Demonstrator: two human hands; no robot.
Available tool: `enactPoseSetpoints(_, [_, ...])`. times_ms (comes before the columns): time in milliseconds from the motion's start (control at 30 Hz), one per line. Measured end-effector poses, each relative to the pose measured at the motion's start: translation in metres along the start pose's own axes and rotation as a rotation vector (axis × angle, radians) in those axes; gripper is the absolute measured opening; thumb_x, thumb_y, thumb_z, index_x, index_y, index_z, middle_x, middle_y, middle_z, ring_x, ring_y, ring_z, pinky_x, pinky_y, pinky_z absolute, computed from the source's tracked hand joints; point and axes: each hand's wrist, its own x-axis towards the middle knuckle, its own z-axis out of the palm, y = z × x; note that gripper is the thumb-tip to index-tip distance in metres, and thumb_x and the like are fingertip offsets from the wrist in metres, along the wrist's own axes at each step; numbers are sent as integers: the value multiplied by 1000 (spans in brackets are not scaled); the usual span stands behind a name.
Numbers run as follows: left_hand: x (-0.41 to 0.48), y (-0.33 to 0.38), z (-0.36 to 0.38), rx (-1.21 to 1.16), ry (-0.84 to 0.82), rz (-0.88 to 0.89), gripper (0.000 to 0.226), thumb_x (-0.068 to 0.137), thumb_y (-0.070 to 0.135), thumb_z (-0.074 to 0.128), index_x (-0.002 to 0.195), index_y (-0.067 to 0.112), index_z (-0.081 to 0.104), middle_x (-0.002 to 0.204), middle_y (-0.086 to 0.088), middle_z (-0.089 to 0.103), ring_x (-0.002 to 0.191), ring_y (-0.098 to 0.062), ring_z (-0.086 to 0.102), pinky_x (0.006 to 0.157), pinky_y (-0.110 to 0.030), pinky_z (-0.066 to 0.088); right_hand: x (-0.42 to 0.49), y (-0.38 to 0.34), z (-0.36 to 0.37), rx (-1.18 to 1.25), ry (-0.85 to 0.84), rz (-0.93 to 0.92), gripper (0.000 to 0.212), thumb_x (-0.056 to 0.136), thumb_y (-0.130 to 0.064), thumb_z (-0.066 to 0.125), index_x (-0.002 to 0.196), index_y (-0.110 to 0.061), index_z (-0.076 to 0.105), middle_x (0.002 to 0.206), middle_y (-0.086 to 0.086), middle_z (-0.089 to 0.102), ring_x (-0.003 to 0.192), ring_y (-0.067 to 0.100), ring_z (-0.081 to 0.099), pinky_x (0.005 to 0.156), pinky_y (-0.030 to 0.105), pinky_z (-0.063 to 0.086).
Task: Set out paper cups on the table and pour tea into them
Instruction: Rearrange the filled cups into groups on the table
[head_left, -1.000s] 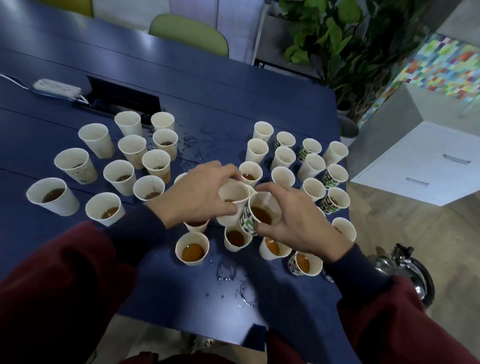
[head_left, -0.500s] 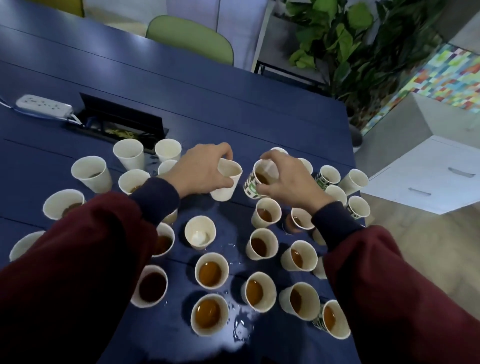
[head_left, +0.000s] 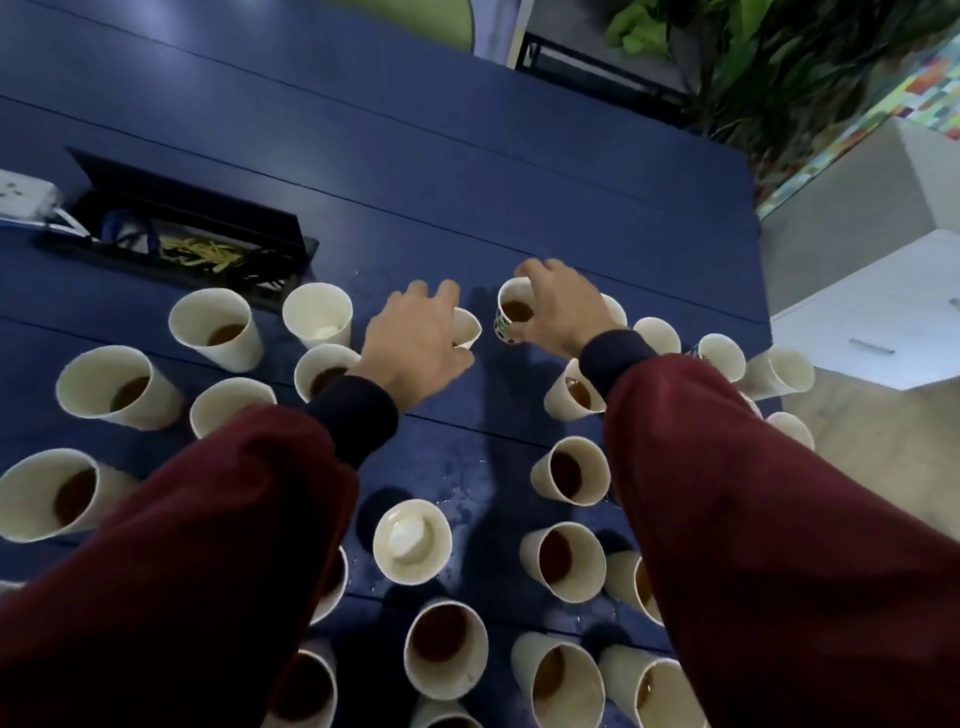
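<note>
Blue worktop (head_left: 467, 156): my left hand (head_left: 415, 340) and right hand (head_left: 563, 312) are each closing a grip on a light, crushable, tea-holding paper cup: plain cup (head_left: 466, 327), patterned cup (head_left: 511, 312).

Cups (head_left: 550, 691) (bottom row) cut off by the frame edge

The single head-worn camera looks steeply down and forward from close above the blue table (head_left: 415, 171), facing its far edge and far right corner.

Both hands carried cups farther across dark blue worktop (head_left: 467, 171): left hand (head_left: 415, 338) with plain white paper cup (head_left: 466, 327), right hand (head_left: 563, 306) with green-patterned paper cup of tea (head_left: 511, 317).
</note>
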Motion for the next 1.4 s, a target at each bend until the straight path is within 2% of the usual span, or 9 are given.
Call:
enactPoseSetpoints(133, [3,-2,9,-37,15,20,48,85,37,68,124,17,47,115,-7,51,98,-26,48,72,-36,37,14,7,12,-65,35,29,57,83,-42,74,126,-13,51,120,12,57,105,35,59,86,44,49])
enactPoseSetpoints(300, [4,-5,21,-39,-1,64,50,84,38,69,124,17,48,113,-6,51,91,-20,42,70,-34,37,23,12,17,-142,5,59,64,84,-48,72,129,-10,48,123,13,59,108,35,60,90,44,44])
enactPoseSetpoints(467, [3,-1,30,-40,-29,96,53,83,37,71,126,17,49,115,-6,52,103,-27,52,73,-35,41,21,21,10,-33,-72,58,85,81,-57,74,144,-11,40,136,13,55,123,34,53,104,47,41])
enactPoseSetpoints(633, [4,12,37,-50,-34,160,50,82,34,70,125,17,51,113,-6,53,101,-28,53,74,-33,40,7,42,-8,85,54,118,73,91,-52,64,146,-10,41,140,14,53,130,33,48,103,43,41])
enactPoseSetpoints(833, [7,35,48,-57,-59,242,57,83,34,71,132,19,47,114,-7,51,104,-28,53,85,-37,47,-19,62,-11,131,113,149,63,91,-41,68,142,-9,47,140,15,53,129,33,49,104,43,42])
enactPoseSetpoints(1100, [2,41,61,-156,-57,193,60,82,38,75,131,21,46,118,-9,47,104,-27,53,88,-38,50,-72,62,0,253,255,109,50,91,-36,70,132,-10,56,129,10,58,114,24,56,86,19,31])
enactPoseSetpoints(1233, [3,42,62,-208,-78,163,64,81,39,77,135,23,46,124,-8,47,109,-28,53,92,-35,45,-105,55,9,350,289,88,45,90,-30,72,128,-10,58,122,7,59,107,18,53,88,22,37])
enactPoseSetpoints(1333, [2,43,62,-220,-76,151,65,81,37,78,136,22,45,125,-9,48,111,-28,54,92,-35,45,-132,50,14,388,319,89,42,89,-29,73,125,-13,60,120,3,59,108,15,53,83,11,30])
enactPoseSetpoints(1400, [-3,43,61,-233,-57,150,67,81,37,79,136,22,44,126,-8,48,110,-28,55,92,-35,45,-152,49,17,402,332,93,42,88,-32,74,124,-14,61,119,3,60,109,13,53,86,4,28])
